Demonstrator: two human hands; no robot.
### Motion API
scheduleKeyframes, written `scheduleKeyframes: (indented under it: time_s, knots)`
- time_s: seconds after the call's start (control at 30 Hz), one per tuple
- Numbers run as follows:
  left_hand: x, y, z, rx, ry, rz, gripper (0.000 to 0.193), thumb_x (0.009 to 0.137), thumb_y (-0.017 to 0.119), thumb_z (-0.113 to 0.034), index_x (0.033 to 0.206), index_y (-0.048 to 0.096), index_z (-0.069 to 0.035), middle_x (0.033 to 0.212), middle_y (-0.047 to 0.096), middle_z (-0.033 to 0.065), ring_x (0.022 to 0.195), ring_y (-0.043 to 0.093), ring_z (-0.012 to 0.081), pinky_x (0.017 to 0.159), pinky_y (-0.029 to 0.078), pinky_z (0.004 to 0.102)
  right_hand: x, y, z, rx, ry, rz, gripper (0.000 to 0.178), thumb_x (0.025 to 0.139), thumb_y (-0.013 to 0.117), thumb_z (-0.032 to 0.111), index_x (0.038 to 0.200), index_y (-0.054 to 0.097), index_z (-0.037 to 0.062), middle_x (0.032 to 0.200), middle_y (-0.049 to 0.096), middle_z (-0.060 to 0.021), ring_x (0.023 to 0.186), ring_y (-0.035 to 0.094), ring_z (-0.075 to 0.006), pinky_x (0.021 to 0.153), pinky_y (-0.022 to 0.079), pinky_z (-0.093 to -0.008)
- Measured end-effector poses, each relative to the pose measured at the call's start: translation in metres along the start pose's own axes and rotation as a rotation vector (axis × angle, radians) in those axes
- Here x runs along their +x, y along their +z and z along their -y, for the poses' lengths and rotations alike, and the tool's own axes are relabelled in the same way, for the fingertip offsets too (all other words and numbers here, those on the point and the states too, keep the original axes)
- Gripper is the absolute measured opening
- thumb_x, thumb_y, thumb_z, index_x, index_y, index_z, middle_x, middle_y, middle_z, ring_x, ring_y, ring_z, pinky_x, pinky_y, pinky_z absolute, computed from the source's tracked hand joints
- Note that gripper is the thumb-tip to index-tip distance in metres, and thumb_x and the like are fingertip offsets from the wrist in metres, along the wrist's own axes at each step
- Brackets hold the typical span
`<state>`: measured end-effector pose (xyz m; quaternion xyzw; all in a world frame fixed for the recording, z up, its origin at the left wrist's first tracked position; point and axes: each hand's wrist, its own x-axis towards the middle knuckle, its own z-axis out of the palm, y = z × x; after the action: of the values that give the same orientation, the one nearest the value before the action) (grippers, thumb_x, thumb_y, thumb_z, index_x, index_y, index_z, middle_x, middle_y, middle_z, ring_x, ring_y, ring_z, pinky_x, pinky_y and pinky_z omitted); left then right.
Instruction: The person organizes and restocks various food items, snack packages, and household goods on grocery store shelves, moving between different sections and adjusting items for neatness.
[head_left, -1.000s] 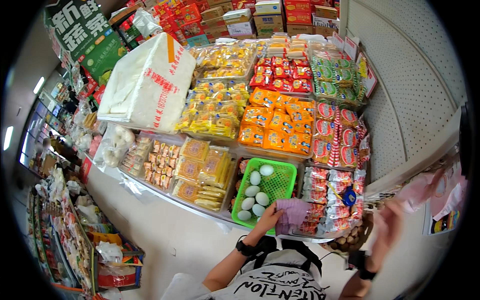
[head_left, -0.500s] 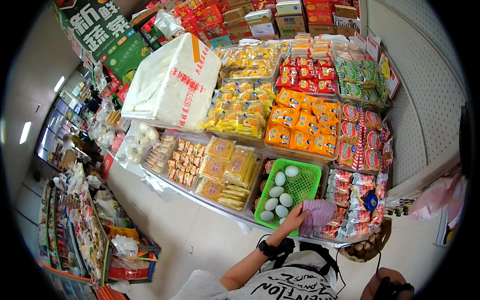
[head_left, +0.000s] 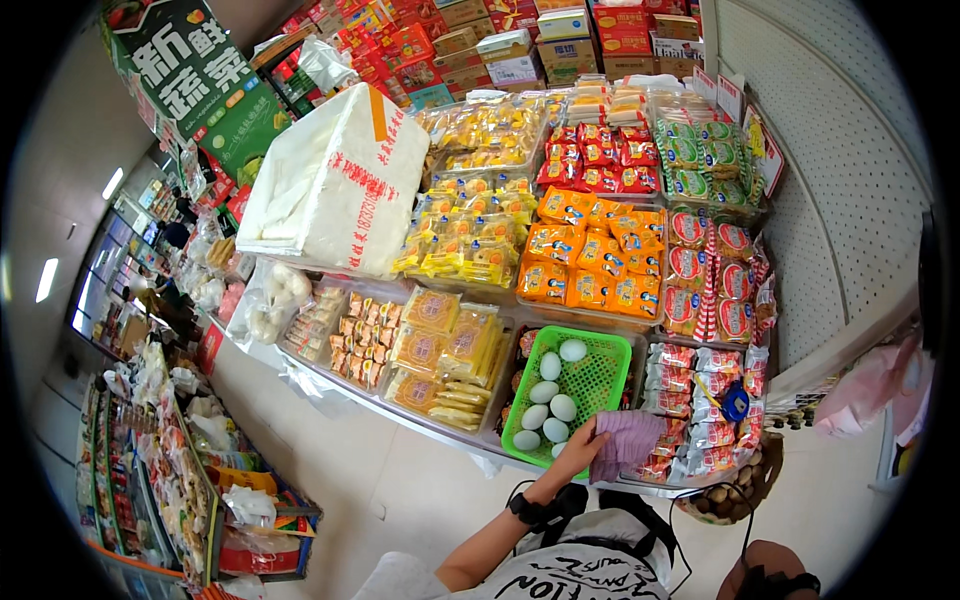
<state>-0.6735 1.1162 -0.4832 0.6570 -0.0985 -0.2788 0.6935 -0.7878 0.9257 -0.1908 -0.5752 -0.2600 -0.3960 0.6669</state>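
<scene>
My left hand (head_left: 580,449), a black band on its wrist, reaches to the near right rim of a bright green plastic basket (head_left: 616,378). Its fingers grip the left edge of a light purple, ribbed cloth (head_left: 627,442). The cloth hangs partly over the basket's corner and the wrapped snacks beside it. Several pale bluish-white eggs (head_left: 563,408) lie in the basket's left half and near end. Of my right arm (head_left: 765,560), only a bare part with a black band shows at the lower right; the hand itself cannot be seen.
Trays of orange packets (head_left: 595,250), yellow packets (head_left: 463,230) and square pastries (head_left: 440,350) surround the basket. A white foam box (head_left: 385,190) stands at the back left. A blue round tape measure (head_left: 735,403) lies on wrapped snacks. A perforated panel (head_left: 830,180) rises at right.
The whole view has shifted slightly, with the goods now lying a little further left. My left hand still grips the purple cloth, which looks slightly more bunched.
</scene>
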Motion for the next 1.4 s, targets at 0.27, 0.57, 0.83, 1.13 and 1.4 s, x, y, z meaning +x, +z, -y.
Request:
scheduleKeyframes:
  time_s: [0.27, 0.57, 0.83, 1.13, 1.4]
  knots:
    - [0.003, 0.001, 0.0, 0.057, 0.01, 0.016, 0.033, 0.086, 0.046, -0.007, 0.119, 0.04, -0.004, 0.106, 0.053, 0.0038, 0.096, 0.048, 0.0108, 0.085, 0.038, 0.0254, -0.003, -0.003, 0.002, 0.001, 0.01, -0.014, 0.034, 0.078, 0.049, 0.013, 0.11, 0.041, 0.004, 0.095, 0.049, -0.0064, 0.066, 0.044, -0.0093, 0.056, 0.037, -0.0206]
    - [0.007, 0.002, 0.005, -0.041, 0.021, 0.03, 0.033, 0.086, 0.046, -0.007, 0.119, 0.04, -0.005, 0.105, 0.053, 0.0033, 0.096, 0.049, 0.0106, 0.084, 0.038, 0.0254, -0.006, 0.002, 0.001, -0.006, 0.014, -0.01, 0.035, 0.079, 0.049, 0.015, 0.111, 0.039, 0.0046, 0.097, 0.049, -0.0065, 0.063, 0.043, -0.0086, 0.053, 0.037, -0.0199]
    - [0.008, 0.004, 0.007, -0.054, -0.017, 0.016, 0.033, 0.086, 0.046, -0.006, 0.118, 0.04, -0.004, 0.106, 0.053, 0.003, 0.096, 0.049, 0.0102, 0.085, 0.038, 0.0252, -0.006, 0.001, -0.003, -0.009, 0.033, -0.014, 0.037, 0.08, 0.048, 0.017, 0.113, 0.036, 0.0052, 0.099, 0.049, -0.0066, 0.061, 0.043, -0.008, 0.05, 0.037, -0.0192]
    - [0.008, 0.0, 0.005, -0.02, -0.009, 0.015, 0.032, 0.087, 0.047, -0.008, 0.118, 0.041, -0.005, 0.103, 0.053, 0.003, 0.093, 0.049, 0.0102, 0.082, 0.039, 0.0251, -0.012, -0.003, -0.006, -0.01, 0.063, -0.018, 0.039, 0.081, 0.048, 0.02, 0.114, 0.034, 0.0058, 0.101, 0.049, -0.0067, 0.059, 0.042, -0.0072, 0.047, 0.037, -0.0185]
    - [0.002, 0.0, -0.005, 0.006, 0.02, -0.035, 0.032, 0.087, 0.047, -0.009, 0.117, 0.041, -0.004, 0.103, 0.053, 0.0033, 0.092, 0.049, 0.0104, 0.082, 0.039, 0.0253, -0.013, -0.015, -0.001, 0.043, 0.061, -0.035, 0.04, 0.082, 0.047, 0.022, 0.116, 0.032, 0.0064, 0.102, 0.049, -0.0068, 0.057, 0.042, -0.0066, 0.044, 0.037, -0.0179]
